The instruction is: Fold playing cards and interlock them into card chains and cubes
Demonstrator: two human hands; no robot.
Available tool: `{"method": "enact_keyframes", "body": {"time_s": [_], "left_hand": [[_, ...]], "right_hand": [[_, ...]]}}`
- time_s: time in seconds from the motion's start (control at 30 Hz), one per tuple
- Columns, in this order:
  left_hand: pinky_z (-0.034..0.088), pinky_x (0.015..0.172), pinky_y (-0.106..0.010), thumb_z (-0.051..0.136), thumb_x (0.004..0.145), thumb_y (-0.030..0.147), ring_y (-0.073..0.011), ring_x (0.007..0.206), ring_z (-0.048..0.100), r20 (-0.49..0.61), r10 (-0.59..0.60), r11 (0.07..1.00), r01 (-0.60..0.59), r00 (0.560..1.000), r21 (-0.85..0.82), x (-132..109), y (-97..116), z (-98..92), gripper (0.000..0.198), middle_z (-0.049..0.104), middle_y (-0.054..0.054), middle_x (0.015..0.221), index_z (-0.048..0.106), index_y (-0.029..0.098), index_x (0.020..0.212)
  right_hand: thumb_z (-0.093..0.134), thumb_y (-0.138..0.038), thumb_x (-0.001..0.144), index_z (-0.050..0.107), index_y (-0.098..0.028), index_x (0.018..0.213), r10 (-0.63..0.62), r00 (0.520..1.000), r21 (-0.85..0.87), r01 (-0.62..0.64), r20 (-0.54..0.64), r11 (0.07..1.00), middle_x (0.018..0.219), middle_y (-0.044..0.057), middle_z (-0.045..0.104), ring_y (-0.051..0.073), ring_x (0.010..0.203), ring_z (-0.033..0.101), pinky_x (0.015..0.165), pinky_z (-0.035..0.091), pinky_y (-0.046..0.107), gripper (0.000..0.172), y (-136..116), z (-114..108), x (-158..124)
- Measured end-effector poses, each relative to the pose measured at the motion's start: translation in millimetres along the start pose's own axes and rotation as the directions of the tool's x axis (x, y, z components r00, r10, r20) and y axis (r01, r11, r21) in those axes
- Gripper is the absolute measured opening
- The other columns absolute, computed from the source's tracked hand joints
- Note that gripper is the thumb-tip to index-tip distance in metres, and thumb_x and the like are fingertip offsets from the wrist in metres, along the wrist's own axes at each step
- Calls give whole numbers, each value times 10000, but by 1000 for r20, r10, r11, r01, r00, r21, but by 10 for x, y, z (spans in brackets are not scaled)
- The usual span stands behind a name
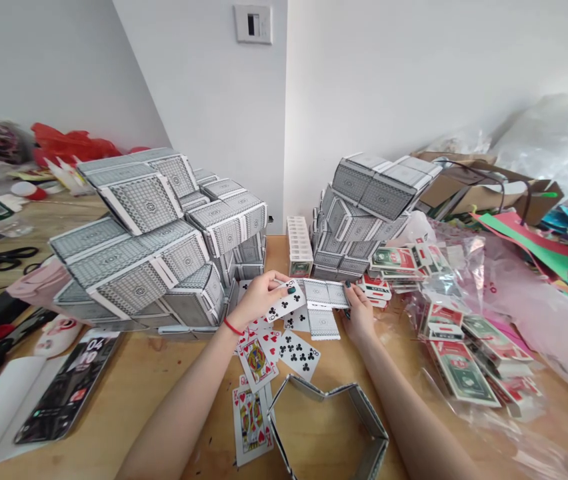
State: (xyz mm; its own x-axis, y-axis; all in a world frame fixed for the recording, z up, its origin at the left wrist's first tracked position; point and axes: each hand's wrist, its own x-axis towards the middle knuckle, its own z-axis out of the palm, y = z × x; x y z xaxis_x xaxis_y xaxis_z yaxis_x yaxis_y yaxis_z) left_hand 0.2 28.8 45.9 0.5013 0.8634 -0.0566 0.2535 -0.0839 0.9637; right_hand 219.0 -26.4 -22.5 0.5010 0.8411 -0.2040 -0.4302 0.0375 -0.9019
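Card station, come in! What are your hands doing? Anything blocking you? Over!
Left hand pinching clubs card. Right hand gripping card strip, backs up. Possibly in the way: loose face-up cards close by.

Plain walls close in the back; the left wall (54, 67) is a dull grey, parted by a slanting edge from a paler middle wall (204, 100); a vertical edge divides that from the right wall (414, 73), whitest beside this line; a white switch panel (263, 27) with a dark window sits high on the middle wall; below, a warm brown wooden table (147, 370) reaches the walls; the light is soft and even.
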Motion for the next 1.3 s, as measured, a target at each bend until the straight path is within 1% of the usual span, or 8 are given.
{"method": "enact_keyframes", "body": {"time_s": [0.17, 0.3, 0.53, 0.67, 0.8, 1.0, 1.17, 1.3], "left_hand": [[473, 607, -235, 590, 744, 258, -141, 703, 620, -38, 36, 997, -38, 999, -68, 20, -10, -33, 222, 675, -66, 814, 596, 125, 922], [482, 633, -242, 591, 734, 212, -143, 714, 628, -93, 51, 996, -58, 994, -72, 24, -3, -40, 182, 679, -65, 823, 606, 124, 892], [487, 652, -260, 591, 723, 205, -151, 728, 630, -71, 61, 998, -62, 996, -15, 25, -19, 46, 170, 690, -71, 822, 621, 127, 872], [490, 681, -265, 607, 712, 233, -156, 762, 628, -74, 100, 995, -101, 992, -5, 38, -30, 7, 172, 688, -77, 856, 636, 128, 845], [491, 669, -263, 607, 713, 238, -154, 731, 629, -103, 89, 996, -90, 991, -8, 40, -31, -53, 189, 687, -77, 829, 636, 119, 857], [491, 703, -273, 597, 727, 239, -160, 772, 631, -78, 91, 996, -89, 993, 17, 45, -57, -21, 190, 687, -89, 885, 633, 123, 873], [493, 725, -280, 599, 726, 265, -175, 809, 627, -63, 108, 994, -105, 992, 41, 46, -62, 2, 197, 692, -83, 910, 654, 126, 853], [484, 693, -264, 592, 720, 253, -169, 763, 620, -62, 96, 986, -86, 993, 145, 23, -6, 3, 167, 706, -57, 862, 693, 144, 797]], "right_hand": [[722, -383, 601, 620, -243, 764, 37, 999, 85, -38, 4, 996, 626, -69, 597, 92, 499, 495, 466, 388, 206, 237, -22, 21, -26], [729, -388, 584, 619, -237, 765, 29, 1000, 78, -28, -1, 997, 630, -60, 602, 101, 501, 504, 468, 392, 216, 261, -33, 36, -41], [733, -395, 561, 623, -231, 774, -14, 1000, 31, 14, 9, 999, 665, -35, 618, 120, 534, 525, 455, 373, 217, 291, -59, 56, -60], [714, -414, 579, 619, -225, 774, -37, 999, 6, 37, 24, 999, 667, -24, 613, 126, 540, 522, 450, 368, 218, 288, -46, 41, -48], [708, -424, 583, 613, -223, 772, -41, 999, 4, 40, 36, 999, 651, -27, 600, 123, 528, 511, 450, 369, 221, 292, -31, 34, -42], [711, -414, 580, 613, -229, 780, -24, 999, 11, 23, 36, 1000, 657, -32, 603, 121, 533, 511, 458, 374, 219, 290, -28, 22, -45], [703, -448, 577, 616, -224, 785, -59, 997, -23, 60, 50, 998, 688, -15, 620, 139, 570, 535, 511, 416, 243, 318, -8, 17, -31], [702, -451, 588, 624, -218, 771, -79, 994, -18, 80, 72, 997, 691, -11, 627, 140, 582, 540, 552, 433, 257, 306, 0, 26, -31]]}}
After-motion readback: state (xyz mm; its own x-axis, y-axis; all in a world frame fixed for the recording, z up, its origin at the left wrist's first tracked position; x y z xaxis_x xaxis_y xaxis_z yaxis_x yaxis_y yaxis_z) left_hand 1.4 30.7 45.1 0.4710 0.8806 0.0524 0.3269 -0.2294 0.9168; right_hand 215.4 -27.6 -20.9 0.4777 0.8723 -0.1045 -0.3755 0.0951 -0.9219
